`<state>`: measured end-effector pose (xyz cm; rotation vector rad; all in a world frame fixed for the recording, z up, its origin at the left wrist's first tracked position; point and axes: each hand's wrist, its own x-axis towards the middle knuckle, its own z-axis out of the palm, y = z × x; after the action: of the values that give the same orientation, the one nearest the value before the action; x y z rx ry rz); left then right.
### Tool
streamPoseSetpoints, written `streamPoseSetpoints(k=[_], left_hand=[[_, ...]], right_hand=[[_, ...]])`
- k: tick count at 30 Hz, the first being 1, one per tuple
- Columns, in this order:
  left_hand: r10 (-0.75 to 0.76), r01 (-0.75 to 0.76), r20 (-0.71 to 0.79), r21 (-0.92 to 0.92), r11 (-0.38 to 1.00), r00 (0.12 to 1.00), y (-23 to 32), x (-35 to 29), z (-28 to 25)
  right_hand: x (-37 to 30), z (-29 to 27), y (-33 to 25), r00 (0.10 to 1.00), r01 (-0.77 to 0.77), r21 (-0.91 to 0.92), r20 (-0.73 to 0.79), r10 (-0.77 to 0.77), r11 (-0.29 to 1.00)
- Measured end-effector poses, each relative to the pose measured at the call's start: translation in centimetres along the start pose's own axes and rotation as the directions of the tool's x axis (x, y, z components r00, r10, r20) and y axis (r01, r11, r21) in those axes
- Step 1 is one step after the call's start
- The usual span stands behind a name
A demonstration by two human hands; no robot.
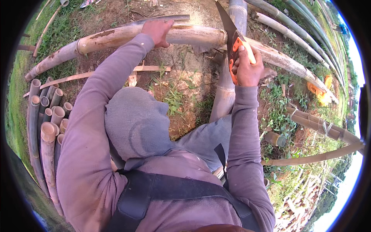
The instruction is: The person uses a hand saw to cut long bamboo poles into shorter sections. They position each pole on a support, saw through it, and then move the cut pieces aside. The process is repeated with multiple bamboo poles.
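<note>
Thick tan bamboo pole lies crosswise before the person, over a smooth grey-green bamboo pole on the soil. The left hand grips the tan pole from above, fingers curled over it. The right hand has its fingers wrapped around the orange-and-white handle of a steel handsaw, whose blade crosses the tan pole. Cut bamboo lengths stand bunched at left.

Lighting: bright daylight; sky burns out white at right, fringed blue-violet; wood scraps glare, lower right; dappled light on ground. Optics: fisheye bows bamboo pole into an arc; corners black; rim detail soft.
</note>
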<state>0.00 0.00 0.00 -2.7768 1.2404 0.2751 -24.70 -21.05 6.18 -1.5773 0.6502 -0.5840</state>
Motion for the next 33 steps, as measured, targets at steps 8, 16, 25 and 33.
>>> streamPoseSetpoints(k=[8, 16, 25, 33], left_hand=[[0.010, -0.010, -0.025, 0.001, 1.000, 1.000, 0.8, -0.9, 0.0], [-0.004, 0.004, 0.005, -0.052, 0.999, 1.000, -0.4, -1.3, 0.1], [0.036, -0.040, -0.064, -0.058, 0.998, 0.997, 0.9, -0.1, 0.2], [-0.022, 0.020, -0.025, -0.074, 0.997, 0.999, -0.4, -1.2, 0.7]], right_hand=[[-0.1, -0.8, -1.2, 0.988, 0.130, -0.079, -0.071, -0.136, 0.988], [-13.1, -5.9, -4.6, 0.994, -0.033, -0.116, -0.105, 0.021, 0.993], [-2.8, -2.6, 0.4, 0.983, 0.054, -0.207, -0.159, -0.088, 0.977], [-15.4, -7.9, -1.4, 0.994, 0.005, -0.141, -0.109, -0.021, 0.990]])
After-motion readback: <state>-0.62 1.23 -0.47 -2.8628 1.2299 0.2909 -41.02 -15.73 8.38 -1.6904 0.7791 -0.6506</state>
